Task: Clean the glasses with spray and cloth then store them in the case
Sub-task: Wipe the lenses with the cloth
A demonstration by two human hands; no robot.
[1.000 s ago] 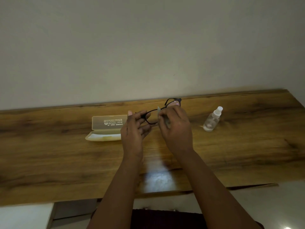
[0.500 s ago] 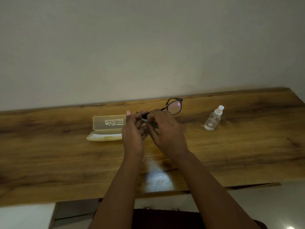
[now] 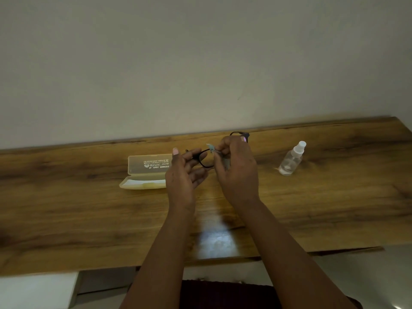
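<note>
Black-framed glasses [image 3: 204, 162] are held above the wooden table [image 3: 312, 208] between both hands. My left hand [image 3: 182, 175] pinches the left end of the frame with thumb and fingers. My right hand [image 3: 236, 170] covers the right lens and pinches a small pale cloth [image 3: 210, 147] against it; a corner of the cloth sticks out above the frame. The pale yellow glasses case [image 3: 145, 172] lies open on the table just left of my left hand. A small clear spray bottle [image 3: 291, 159] with a white nozzle stands to the right, untouched.
A plain wall runs along the table's far edge. The table's right end shows at the upper right. Below the near edge are a white surface at the left and pale floor at the right.
My right hand has slid along the frame from the left lens back over the right lens with the cloth. The left hand keeps its hold.
</note>
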